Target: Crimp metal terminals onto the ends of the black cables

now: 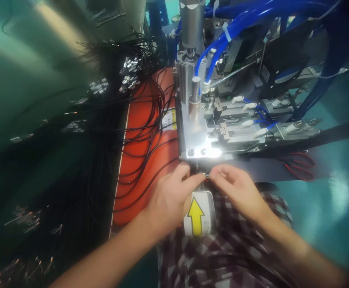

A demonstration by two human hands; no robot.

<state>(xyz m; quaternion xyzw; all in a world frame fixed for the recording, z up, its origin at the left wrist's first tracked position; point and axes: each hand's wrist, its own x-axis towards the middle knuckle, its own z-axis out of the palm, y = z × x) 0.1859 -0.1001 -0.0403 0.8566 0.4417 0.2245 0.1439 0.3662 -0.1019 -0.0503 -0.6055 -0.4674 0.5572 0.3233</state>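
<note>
Just in front of the machine's near edge, my left hand (172,196) is closed in a pinch, thumb stretched to the right. A small cable end (206,175) with fine wires and a bright tip shows at its fingertips. From the right, my right hand (237,190) meets it, thumb and forefinger pinched together at the wires; exactly what lies between those fingers is too small to make out. Black cables (146,160) run over the orange surface (144,192) on the left, toward the machine (198,136) and my left hand.
Bundles of black cables with metal connectors (130,74) hang at the left, bare wire ends (27,218) lower down. Blue air hoses (252,16) arch over the machine. Red-handled pliers (300,166) lie at right. A yellow arrow label (196,214) sits below my hands.
</note>
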